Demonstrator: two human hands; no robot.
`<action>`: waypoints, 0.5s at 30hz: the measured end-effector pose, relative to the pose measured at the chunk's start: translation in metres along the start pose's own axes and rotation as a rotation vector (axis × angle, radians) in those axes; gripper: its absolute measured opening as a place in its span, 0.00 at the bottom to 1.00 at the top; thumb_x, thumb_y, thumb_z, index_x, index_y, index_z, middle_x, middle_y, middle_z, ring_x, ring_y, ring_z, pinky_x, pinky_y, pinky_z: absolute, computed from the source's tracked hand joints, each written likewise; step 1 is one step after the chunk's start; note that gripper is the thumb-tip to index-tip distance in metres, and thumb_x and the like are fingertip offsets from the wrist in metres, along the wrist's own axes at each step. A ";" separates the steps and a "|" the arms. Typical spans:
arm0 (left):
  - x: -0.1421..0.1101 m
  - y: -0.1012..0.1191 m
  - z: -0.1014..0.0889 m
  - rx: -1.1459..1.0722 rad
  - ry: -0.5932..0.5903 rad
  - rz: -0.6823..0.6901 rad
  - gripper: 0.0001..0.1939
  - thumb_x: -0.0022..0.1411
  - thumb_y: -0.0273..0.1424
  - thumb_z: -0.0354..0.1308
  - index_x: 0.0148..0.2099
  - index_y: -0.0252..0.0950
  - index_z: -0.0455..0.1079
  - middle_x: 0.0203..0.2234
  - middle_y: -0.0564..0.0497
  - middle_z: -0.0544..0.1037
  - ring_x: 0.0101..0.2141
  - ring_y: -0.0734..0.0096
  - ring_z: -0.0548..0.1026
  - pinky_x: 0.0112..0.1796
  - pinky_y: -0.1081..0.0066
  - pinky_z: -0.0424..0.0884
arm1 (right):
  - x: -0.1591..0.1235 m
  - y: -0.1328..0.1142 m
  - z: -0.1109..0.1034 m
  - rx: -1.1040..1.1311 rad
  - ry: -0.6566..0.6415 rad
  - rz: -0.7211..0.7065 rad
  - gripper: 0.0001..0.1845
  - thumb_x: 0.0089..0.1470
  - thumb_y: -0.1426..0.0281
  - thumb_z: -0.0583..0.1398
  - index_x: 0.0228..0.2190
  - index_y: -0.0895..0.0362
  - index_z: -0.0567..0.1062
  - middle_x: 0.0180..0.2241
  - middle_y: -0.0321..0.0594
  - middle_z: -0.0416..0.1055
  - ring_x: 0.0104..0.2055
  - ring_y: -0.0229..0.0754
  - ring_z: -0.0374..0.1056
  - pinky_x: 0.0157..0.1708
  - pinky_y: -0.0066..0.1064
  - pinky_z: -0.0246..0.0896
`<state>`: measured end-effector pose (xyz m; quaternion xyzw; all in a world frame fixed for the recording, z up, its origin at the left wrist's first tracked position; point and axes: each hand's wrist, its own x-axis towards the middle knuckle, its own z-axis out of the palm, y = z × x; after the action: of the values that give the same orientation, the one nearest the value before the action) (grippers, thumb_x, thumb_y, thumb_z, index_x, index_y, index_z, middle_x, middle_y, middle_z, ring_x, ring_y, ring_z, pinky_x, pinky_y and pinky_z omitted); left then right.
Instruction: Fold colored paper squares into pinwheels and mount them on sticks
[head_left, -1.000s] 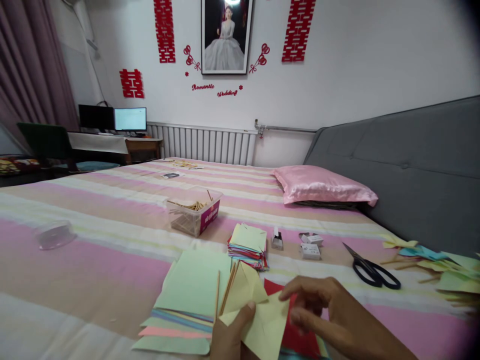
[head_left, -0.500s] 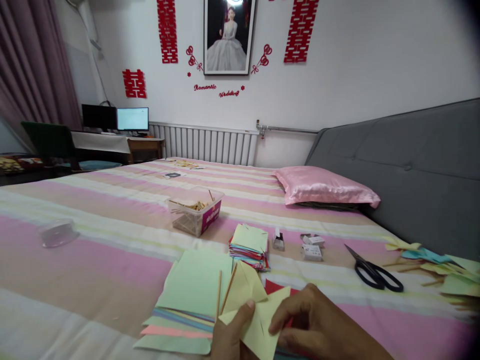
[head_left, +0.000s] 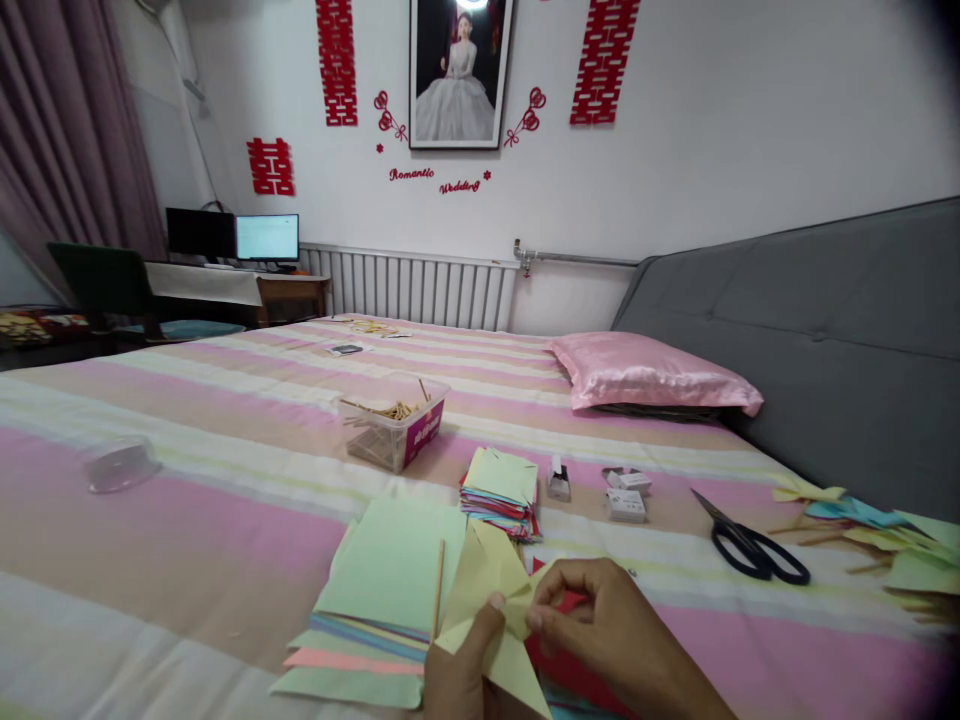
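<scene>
My left hand (head_left: 461, 665) grips a pale yellow sheet of paper (head_left: 482, 565), partly cut and folded, with the thumb pressed near its middle. My right hand (head_left: 600, 625) pinches one corner of the same sheet, bending it in toward the centre. Just left of the sheet, a thin wooden stick (head_left: 438, 590) lies over a stack of light green paper (head_left: 397, 555); other colours fan out beneath. Red paper (head_left: 574, 675) shows under my right hand. Beyond the sheet stands a smaller stack of cut coloured squares (head_left: 501, 480). The fingers behind the yellow sheet are hidden.
A clear plastic tub (head_left: 394, 430) holds wooden sticks, and its clear lid (head_left: 120, 465) lies to the left. Small boxes (head_left: 626, 500) and black scissors (head_left: 750, 545) lie to the right. Finished paper pinwheel shapes (head_left: 885, 530) sit at the far right, near a pink pillow (head_left: 652, 370).
My right hand has moved slightly left and up, folding the yellow paper's corner toward the middle. A second stick seen beside the paper before is now hidden.
</scene>
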<state>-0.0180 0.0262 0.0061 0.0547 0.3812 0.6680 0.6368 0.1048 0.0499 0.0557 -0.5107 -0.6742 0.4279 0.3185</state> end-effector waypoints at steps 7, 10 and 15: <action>-0.002 0.001 0.002 0.051 0.016 0.037 0.25 0.34 0.25 0.69 0.40 0.29 0.72 0.24 0.44 0.82 0.27 0.56 0.78 0.28 0.65 0.73 | 0.001 -0.005 0.002 0.096 0.058 0.025 0.05 0.41 0.70 0.60 0.20 0.59 0.70 0.22 0.39 0.75 0.25 0.45 0.72 0.25 0.29 0.64; 0.000 -0.001 0.001 0.082 0.020 0.078 0.27 0.32 0.29 0.71 0.39 0.27 0.72 0.25 0.42 0.82 0.29 0.53 0.79 0.29 0.64 0.74 | 0.000 -0.005 0.002 0.084 0.064 0.051 0.05 0.42 0.69 0.60 0.20 0.58 0.70 0.19 0.39 0.75 0.24 0.46 0.73 0.24 0.29 0.63; -0.003 -0.001 0.004 0.084 0.007 0.090 0.24 0.31 0.30 0.71 0.35 0.27 0.73 0.23 0.43 0.82 0.28 0.53 0.79 0.28 0.65 0.75 | 0.000 -0.006 0.001 0.083 0.075 0.066 0.07 0.42 0.68 0.60 0.19 0.57 0.69 0.17 0.37 0.75 0.24 0.46 0.73 0.25 0.30 0.64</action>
<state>-0.0142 0.0250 0.0099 0.0961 0.4081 0.6795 0.6021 0.1011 0.0485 0.0604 -0.5349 -0.6262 0.4463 0.3500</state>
